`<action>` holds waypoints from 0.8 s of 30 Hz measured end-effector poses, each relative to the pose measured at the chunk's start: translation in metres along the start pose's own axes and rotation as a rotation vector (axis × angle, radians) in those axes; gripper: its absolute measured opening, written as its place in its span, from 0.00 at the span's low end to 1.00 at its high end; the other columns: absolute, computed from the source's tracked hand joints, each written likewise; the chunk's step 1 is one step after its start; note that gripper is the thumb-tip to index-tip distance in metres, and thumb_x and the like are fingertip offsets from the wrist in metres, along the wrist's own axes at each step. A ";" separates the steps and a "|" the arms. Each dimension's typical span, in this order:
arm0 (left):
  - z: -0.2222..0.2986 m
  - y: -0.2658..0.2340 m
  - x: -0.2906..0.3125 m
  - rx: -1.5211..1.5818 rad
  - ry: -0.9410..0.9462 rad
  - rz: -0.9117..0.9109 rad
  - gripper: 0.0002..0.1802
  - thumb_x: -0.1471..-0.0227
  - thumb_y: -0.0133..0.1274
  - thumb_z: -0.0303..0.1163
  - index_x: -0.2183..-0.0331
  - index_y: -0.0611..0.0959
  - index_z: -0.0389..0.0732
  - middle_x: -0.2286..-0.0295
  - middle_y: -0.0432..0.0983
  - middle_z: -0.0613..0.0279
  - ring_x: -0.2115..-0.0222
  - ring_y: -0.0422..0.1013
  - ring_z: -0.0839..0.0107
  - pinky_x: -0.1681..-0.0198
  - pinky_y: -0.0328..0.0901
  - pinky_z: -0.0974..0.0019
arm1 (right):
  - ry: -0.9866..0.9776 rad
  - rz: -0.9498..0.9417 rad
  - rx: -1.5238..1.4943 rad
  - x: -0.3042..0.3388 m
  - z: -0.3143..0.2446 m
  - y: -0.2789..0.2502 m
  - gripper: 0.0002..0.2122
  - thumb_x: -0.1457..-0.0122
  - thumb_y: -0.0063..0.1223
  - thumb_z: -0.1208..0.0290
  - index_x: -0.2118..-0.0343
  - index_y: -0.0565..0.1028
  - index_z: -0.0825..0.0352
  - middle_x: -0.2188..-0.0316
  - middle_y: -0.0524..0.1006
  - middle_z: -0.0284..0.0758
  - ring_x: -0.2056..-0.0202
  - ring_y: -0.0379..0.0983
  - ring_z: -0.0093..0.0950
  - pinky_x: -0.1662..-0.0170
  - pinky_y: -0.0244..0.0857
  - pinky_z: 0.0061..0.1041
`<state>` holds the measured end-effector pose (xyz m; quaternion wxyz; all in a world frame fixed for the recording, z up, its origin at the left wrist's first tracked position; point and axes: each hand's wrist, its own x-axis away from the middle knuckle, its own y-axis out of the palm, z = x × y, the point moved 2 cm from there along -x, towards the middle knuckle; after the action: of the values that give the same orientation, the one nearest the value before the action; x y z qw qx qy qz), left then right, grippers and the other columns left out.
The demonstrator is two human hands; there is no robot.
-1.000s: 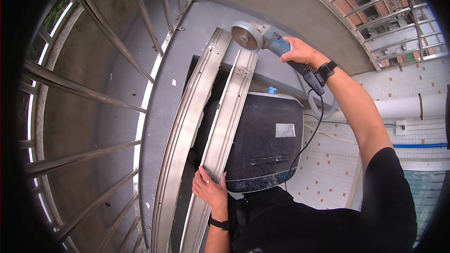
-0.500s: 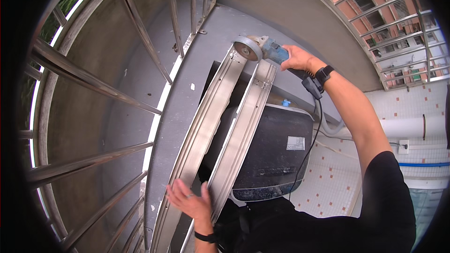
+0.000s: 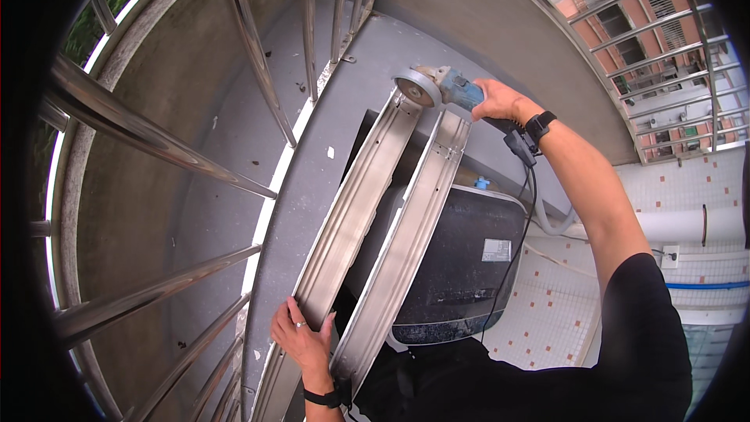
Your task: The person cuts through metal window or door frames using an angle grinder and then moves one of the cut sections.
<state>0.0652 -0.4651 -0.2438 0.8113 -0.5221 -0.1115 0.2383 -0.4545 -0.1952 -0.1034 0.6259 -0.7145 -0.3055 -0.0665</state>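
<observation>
Head view shows a grey ledge [image 3: 312, 176] filling the middle, with a shiny metal railing [image 3: 168, 148] along its left and a dark rounded case [image 3: 461, 266] to the right; compared with a second ago, all of this sits lower and farther right in the picture. Two long silvery strips run side by side on a slant, apart from each other: the left metal strip [image 3: 351, 211] nearer the railing, the right metal strip [image 3: 402, 242] next to the case and partly in front of it. At the far end is a blue angle grinder [image 3: 462, 94], its black cable [image 3: 510, 273] trailing down in front of the case. Its disc [image 3: 414, 92], beyond the end of the right metal strip a second ago, is now at the far end of the left one; contact there cannot be told. The right hand [image 3: 500, 101] is closed around the grinder's body, as it was earlier. The left hand [image 3: 303, 340] has crossed from the right metal strip to the left one, where it lies near the close end, fingers parted on the outer side and thumb well apart toward the inner edge; how firmly they grip cannot be told. A dark watch [image 3: 541, 125] circles the right wrist, and a small ring [image 3: 300, 323] sits on a left finger.
</observation>
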 end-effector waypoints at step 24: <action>0.000 0.002 0.000 0.002 0.019 0.010 0.59 0.72 0.77 0.39 0.38 0.67 0.39 0.49 0.69 0.48 0.52 0.66 0.47 0.49 0.60 0.46 | 0.013 0.004 -0.014 -0.009 0.003 0.004 0.33 0.62 0.68 0.62 0.49 0.75 0.69 0.58 0.80 0.47 0.53 0.76 0.41 0.47 0.67 0.31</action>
<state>0.0651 -0.4645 -0.2460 0.8117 -0.5239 -0.1011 0.2377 -0.4611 -0.1957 -0.1117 0.6229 -0.7192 -0.2993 -0.0720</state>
